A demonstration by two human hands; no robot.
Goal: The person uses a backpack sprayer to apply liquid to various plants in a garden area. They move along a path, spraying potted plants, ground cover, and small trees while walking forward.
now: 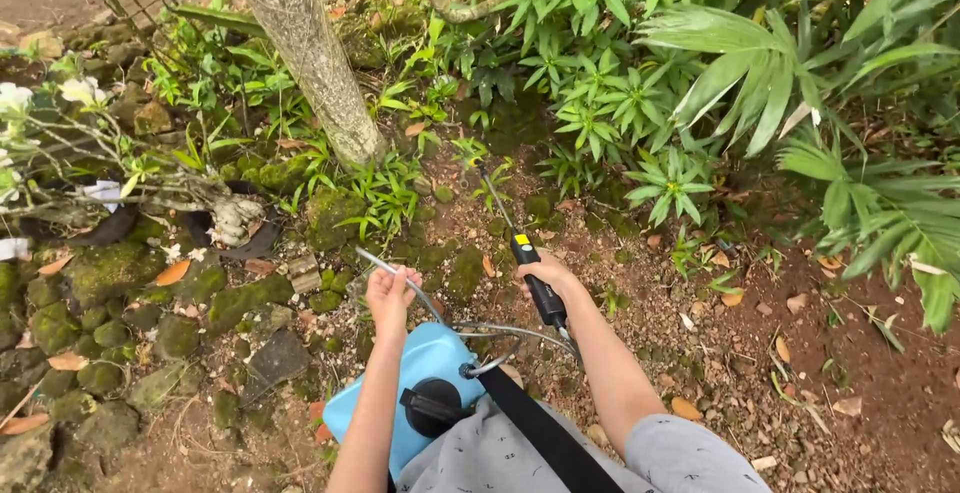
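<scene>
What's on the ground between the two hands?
Head view: between the left hand and right hand lie brown dirt, moss and a dry leaf.

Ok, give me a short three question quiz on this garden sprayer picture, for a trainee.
1. True or false: the right hand grips the black spray wand.
2. What does the left hand hold? A) a fallen leaf B) the metal pump lever C) a mossy stone
3. What colour is the sprayer tank beside the person?

Key
1. True; the wand tip points toward the green plants.
2. B; the lever rises from the tank side, near the tree trunk.
3. Light blue, with a black cap and a black strap.
</scene>
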